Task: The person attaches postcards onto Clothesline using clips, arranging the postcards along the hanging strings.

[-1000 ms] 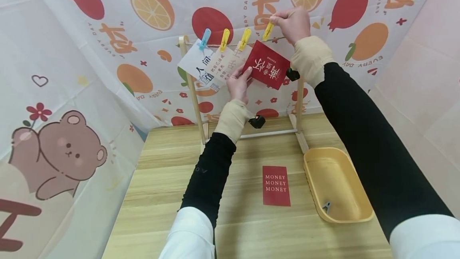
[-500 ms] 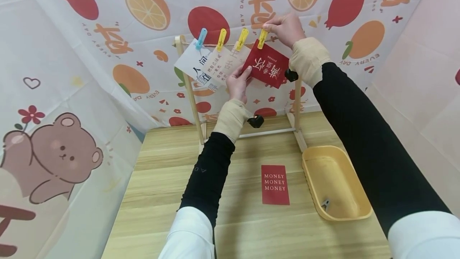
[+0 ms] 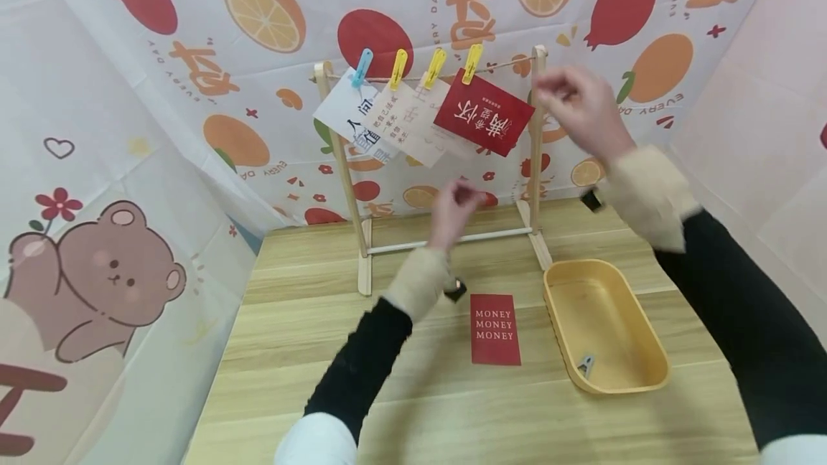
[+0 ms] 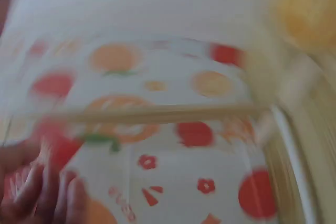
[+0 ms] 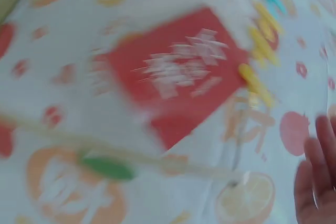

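Observation:
A red card [image 3: 486, 113] with white characters hangs tilted from the rope of a wooden rack, gripped at its upper left corner by a yellow clothespin [image 3: 473, 63]. To its left hang a pale card [image 3: 403, 128] and a white card [image 3: 349, 110], pinned by more clothespins. My left hand [image 3: 452, 212], blurred, is below the cards near the rack's white bottom bar, fingers loosely curled around nothing. Beside the rack's right post, my right hand [image 3: 584, 110] is also blurred and holds nothing; in the right wrist view its fingers [image 5: 315, 166] are fairly straight.
A red MONEY card [image 3: 494, 346] lies on the wooden table [image 3: 291, 372]. To its right stands a yellow basin [image 3: 604, 307] with a grey clothespin [image 3: 586, 364] inside. The rack's right post [image 3: 538, 163] rises between the cards and my right hand. A fruit-print cloth hangs behind.
My right hand pressed the yellow clothespin onto the red card, let go and moved right and down. The left hand released the card and dropped lower; the card now hangs by the clothespin.

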### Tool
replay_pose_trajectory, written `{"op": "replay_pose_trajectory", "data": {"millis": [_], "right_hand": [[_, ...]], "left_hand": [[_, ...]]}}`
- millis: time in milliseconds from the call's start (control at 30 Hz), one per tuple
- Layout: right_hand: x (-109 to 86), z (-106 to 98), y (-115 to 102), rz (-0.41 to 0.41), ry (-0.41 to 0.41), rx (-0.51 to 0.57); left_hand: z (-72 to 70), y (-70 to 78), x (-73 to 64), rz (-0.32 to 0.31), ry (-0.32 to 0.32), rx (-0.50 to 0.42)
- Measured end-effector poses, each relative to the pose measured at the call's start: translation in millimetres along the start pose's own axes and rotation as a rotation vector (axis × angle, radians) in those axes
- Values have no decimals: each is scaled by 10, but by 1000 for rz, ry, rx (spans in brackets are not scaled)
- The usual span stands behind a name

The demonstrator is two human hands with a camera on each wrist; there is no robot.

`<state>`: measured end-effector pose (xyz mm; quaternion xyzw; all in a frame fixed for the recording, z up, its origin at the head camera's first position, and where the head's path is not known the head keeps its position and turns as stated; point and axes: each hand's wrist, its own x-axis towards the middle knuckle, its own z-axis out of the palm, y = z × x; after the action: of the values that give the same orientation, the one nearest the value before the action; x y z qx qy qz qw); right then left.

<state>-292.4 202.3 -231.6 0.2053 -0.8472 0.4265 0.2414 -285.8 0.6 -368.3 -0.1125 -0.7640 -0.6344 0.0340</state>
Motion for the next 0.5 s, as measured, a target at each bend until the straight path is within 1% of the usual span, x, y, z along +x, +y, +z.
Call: {"op": "replay_pose_trajectory", "data": {"millis": [33, 67, 100, 133, 167, 200, 233, 300, 367, 400, 467, 500], "right_hand": [[-215, -28, 72, -32, -49, -45], [-438, -46, 164, -58, -108, -99], [-665, -56, 284, -78, -179, -150], [-895, -61, 401, -75, -255, -196], [-1134, -53, 532, -67, -330, -244], [-1364, -38, 670, -59, -400, -274], [-1594, -17, 803, -35, -468, -294], [-2025, 43, 1054, 21, -583, -326], [-2409, 110, 1244, 87, -676, -327], [-2568, 142, 1307, 129, -718, -316], [-2831, 198, 1390, 206, -790, -301], [-2933, 218, 1410, 238, -815, -287]], "left_hand": [[80, -86, -155, 53, -73, 114], [167, -177, -314, 99, -145, 203], [261, -262, -474, 135, -207, 272], [361, -343, -629, 151, -262, 318], [468, -425, -775, 146, -306, 339], [577, -499, -910, 119, -346, 330], [691, -567, -1032, 75, -368, 313], [906, -681, -1235, -49, -387, 281], [1096, -771, -1386, -191, -371, 232], [1173, -802, -1447, -253, -354, 210], [1302, -840, -1546, -350, -308, 158], [1359, -851, -1588, -379, -287, 122]]}}
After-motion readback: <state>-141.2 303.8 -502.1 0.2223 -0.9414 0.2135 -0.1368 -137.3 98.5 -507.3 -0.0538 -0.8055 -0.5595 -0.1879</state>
